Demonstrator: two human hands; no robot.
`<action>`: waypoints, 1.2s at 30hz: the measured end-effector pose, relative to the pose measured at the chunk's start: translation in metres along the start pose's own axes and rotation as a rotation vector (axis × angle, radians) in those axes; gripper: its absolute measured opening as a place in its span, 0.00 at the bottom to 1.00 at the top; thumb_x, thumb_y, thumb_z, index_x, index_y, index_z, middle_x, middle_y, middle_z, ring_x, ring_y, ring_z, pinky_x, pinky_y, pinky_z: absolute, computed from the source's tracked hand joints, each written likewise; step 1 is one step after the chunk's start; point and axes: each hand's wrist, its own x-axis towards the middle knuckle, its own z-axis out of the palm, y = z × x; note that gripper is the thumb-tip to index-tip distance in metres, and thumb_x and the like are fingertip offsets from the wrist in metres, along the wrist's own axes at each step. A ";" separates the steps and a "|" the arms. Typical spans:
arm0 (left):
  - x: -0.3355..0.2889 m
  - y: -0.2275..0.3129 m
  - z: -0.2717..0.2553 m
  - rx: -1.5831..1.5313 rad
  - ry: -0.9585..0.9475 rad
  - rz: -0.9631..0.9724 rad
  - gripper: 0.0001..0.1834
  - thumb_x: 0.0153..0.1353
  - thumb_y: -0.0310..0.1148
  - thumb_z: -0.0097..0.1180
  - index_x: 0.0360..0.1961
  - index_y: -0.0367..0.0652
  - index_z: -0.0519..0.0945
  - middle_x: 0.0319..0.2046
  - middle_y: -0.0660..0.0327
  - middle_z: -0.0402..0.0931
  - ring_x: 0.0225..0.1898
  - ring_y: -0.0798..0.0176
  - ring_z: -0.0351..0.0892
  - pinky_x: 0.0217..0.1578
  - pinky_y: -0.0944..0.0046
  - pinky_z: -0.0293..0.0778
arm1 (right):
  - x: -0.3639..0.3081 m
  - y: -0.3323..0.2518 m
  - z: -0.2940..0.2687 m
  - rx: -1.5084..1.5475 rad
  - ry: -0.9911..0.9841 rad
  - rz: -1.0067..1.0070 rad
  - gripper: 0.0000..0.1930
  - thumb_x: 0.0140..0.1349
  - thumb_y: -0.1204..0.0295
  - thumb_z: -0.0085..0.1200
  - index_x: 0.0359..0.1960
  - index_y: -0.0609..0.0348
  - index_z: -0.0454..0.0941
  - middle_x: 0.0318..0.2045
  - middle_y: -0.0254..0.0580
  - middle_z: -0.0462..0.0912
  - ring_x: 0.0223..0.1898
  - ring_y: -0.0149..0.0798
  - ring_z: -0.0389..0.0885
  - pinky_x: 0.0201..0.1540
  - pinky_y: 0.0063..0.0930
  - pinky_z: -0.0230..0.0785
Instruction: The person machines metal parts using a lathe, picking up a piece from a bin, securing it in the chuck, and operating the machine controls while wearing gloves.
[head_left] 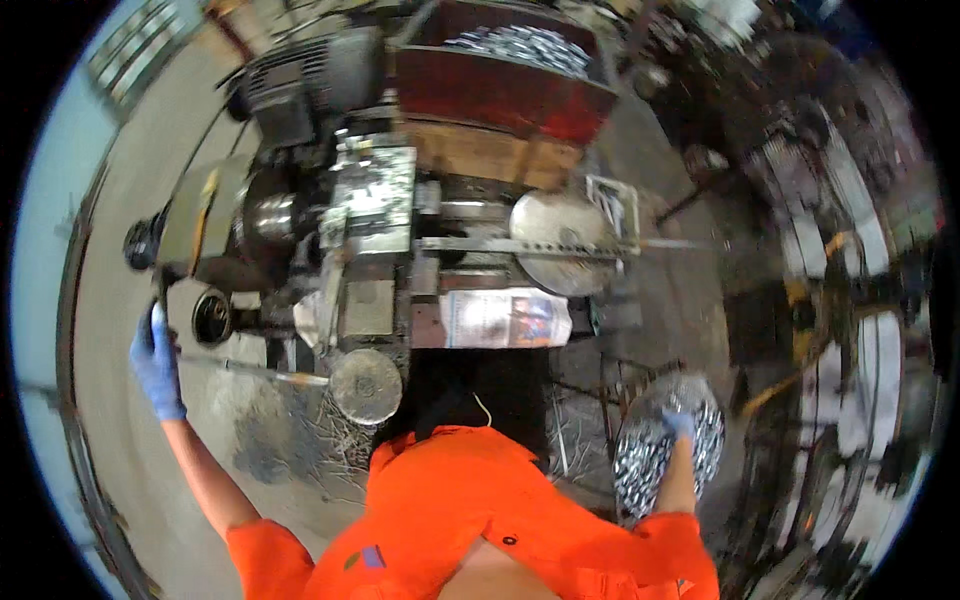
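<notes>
Head view: report on left hand (pixel 157 368), please.

— Found at far left, gloved in blue, fingers raised to a dark handle (pixel 160 292) beside the lathe-like machine (pixel 374 195). Cannot tell whether closed around it or merely touching.

— And right hand (pixel 680 422)?

— Noted at lower right, likewise gloved in blue, lowered among small shiny metal pieces (pixel 638 468) in a round pan (pixel 706 390). Fingertips hidden; cannot tell whether gripping any.

— Position of pan?

— Recorded near the body, right of the machine, well apart from left hand.

— Other items?

— Observed: electric motor (pixel 320 80) at the machine's far left; red bin (pixel 490 92) of similar pieces to its right; perforated bar (pixel 500 246) across a round metal disc (pixel 545 215); printed sheet (pixel 500 318) lying nearer the body.
</notes>
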 end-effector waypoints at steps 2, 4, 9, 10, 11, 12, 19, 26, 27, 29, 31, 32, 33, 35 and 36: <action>0.006 -0.035 0.012 -0.015 0.002 -0.050 0.19 0.62 0.42 0.49 0.49 0.42 0.75 0.19 0.67 0.68 0.19 0.77 0.64 0.20 0.74 0.62 | 0.055 0.069 0.007 0.115 0.022 -0.027 0.32 0.46 0.48 0.57 0.44 0.66 0.75 0.39 0.54 0.80 0.43 0.47 0.77 0.45 0.36 0.68; -0.001 -0.036 -0.011 0.095 0.089 0.060 0.19 0.62 0.42 0.49 0.49 0.41 0.76 0.24 0.63 0.76 0.24 0.72 0.71 0.26 0.69 0.68 | 0.027 0.030 0.007 0.183 0.060 -0.252 0.30 0.47 0.54 0.59 0.47 0.64 0.73 0.36 0.51 0.81 0.38 0.45 0.78 0.43 0.36 0.69; -0.012 -0.097 -0.062 0.492 0.165 0.036 0.20 0.63 0.44 0.47 0.49 0.43 0.75 0.38 0.53 0.79 0.38 0.63 0.78 0.42 0.64 0.71 | -0.008 -0.007 -0.024 0.440 0.454 -0.509 0.14 0.52 0.66 0.58 0.37 0.63 0.79 0.39 0.47 0.81 0.39 0.41 0.79 0.48 0.32 0.67; -0.010 -0.129 -0.076 0.556 0.172 0.018 0.20 0.63 0.45 0.46 0.49 0.44 0.75 0.39 0.52 0.78 0.39 0.63 0.78 0.42 0.64 0.71 | -0.014 -0.017 -0.038 0.489 0.445 -0.517 0.12 0.52 0.67 0.58 0.34 0.63 0.79 0.40 0.47 0.80 0.39 0.40 0.78 0.48 0.32 0.66; -0.010 -0.161 -0.086 0.431 0.171 -0.102 0.20 0.62 0.47 0.46 0.48 0.47 0.76 0.41 0.52 0.77 0.41 0.57 0.78 0.43 0.61 0.71 | -0.021 -0.030 -0.049 0.542 0.430 -0.526 0.11 0.52 0.68 0.59 0.32 0.63 0.80 0.41 0.47 0.80 0.39 0.39 0.78 0.49 0.31 0.65; -0.015 -0.179 -0.094 0.539 0.145 -0.124 0.21 0.62 0.48 0.46 0.48 0.47 0.76 0.41 0.52 0.77 0.41 0.55 0.78 0.43 0.60 0.71 | -0.034 -0.058 -0.063 0.505 0.413 -0.534 0.11 0.51 0.69 0.59 0.31 0.64 0.80 0.41 0.47 0.80 0.39 0.39 0.78 0.48 0.31 0.65; -0.033 -0.173 -0.081 0.744 0.022 -0.145 0.22 0.61 0.51 0.43 0.47 0.50 0.77 0.39 0.51 0.77 0.41 0.52 0.77 0.42 0.55 0.71 | -0.247 -0.391 -0.138 0.503 0.362 -1.290 0.15 0.45 0.70 0.63 0.34 0.66 0.80 0.41 0.51 0.77 0.48 0.44 0.74 0.52 0.31 0.63; -0.076 -0.163 -0.099 0.662 0.014 -0.098 0.19 0.60 0.47 0.46 0.45 0.47 0.78 0.32 0.49 0.78 0.35 0.49 0.78 0.38 0.56 0.72 | -0.417 -0.594 -0.096 -0.074 0.233 -2.027 0.20 0.47 0.58 0.60 0.35 0.61 0.80 0.50 0.54 0.70 0.50 0.51 0.71 0.53 0.34 0.64; -0.086 -0.166 -0.105 0.673 0.016 -0.072 0.19 0.61 0.47 0.45 0.44 0.47 0.78 0.32 0.49 0.78 0.34 0.48 0.78 0.37 0.55 0.71 | -0.428 -0.613 -0.086 -0.251 0.243 -1.990 0.21 0.48 0.55 0.59 0.34 0.61 0.80 0.50 0.55 0.70 0.49 0.52 0.71 0.51 0.34 0.65; -0.108 -0.158 -0.109 0.678 0.003 -0.161 0.19 0.61 0.47 0.45 0.45 0.46 0.78 0.31 0.49 0.78 0.34 0.48 0.78 0.37 0.54 0.71 | -0.428 -0.647 -0.062 -0.453 0.275 -2.020 0.26 0.48 0.50 0.56 0.32 0.65 0.79 0.42 0.57 0.75 0.42 0.52 0.75 0.46 0.34 0.68; -0.127 -0.167 -0.112 0.715 -0.002 -0.201 0.20 0.62 0.46 0.43 0.45 0.45 0.77 0.31 0.48 0.78 0.33 0.46 0.77 0.37 0.54 0.71 | -0.443 -0.659 -0.058 -0.587 0.230 -1.858 0.27 0.46 0.49 0.57 0.31 0.67 0.78 0.35 0.56 0.77 0.38 0.51 0.77 0.43 0.34 0.69; -0.132 -0.177 -0.113 0.689 -0.007 -0.251 0.20 0.62 0.46 0.43 0.45 0.45 0.77 0.31 0.48 0.78 0.34 0.46 0.77 0.37 0.54 0.71 | -0.448 -0.662 -0.057 -0.650 0.211 -1.771 0.28 0.45 0.49 0.58 0.31 0.68 0.78 0.31 0.55 0.79 0.35 0.51 0.78 0.42 0.35 0.69; -0.138 -0.188 -0.114 0.662 -0.014 -0.303 0.20 0.63 0.46 0.43 0.45 0.44 0.77 0.32 0.47 0.78 0.34 0.46 0.77 0.37 0.55 0.71 | -0.446 -0.663 -0.054 -0.543 0.212 -1.824 0.28 0.43 0.49 0.60 0.30 0.69 0.76 0.22 0.52 0.79 0.29 0.49 0.79 0.37 0.35 0.71; -0.145 -0.204 -0.113 0.568 0.025 -0.331 0.20 0.63 0.46 0.42 0.45 0.44 0.77 0.33 0.47 0.77 0.34 0.46 0.77 0.38 0.55 0.71 | -0.443 -0.666 -0.052 -0.459 0.066 -1.792 0.27 0.43 0.50 0.61 0.29 0.69 0.76 0.22 0.52 0.79 0.28 0.48 0.79 0.35 0.34 0.71; -0.147 -0.208 -0.111 0.503 0.071 -0.306 0.21 0.63 0.47 0.41 0.45 0.44 0.77 0.33 0.47 0.77 0.35 0.46 0.77 0.38 0.55 0.70 | -0.445 -0.666 -0.053 -0.414 -0.005 -1.771 0.27 0.43 0.51 0.61 0.29 0.69 0.76 0.22 0.52 0.79 0.28 0.47 0.80 0.34 0.34 0.71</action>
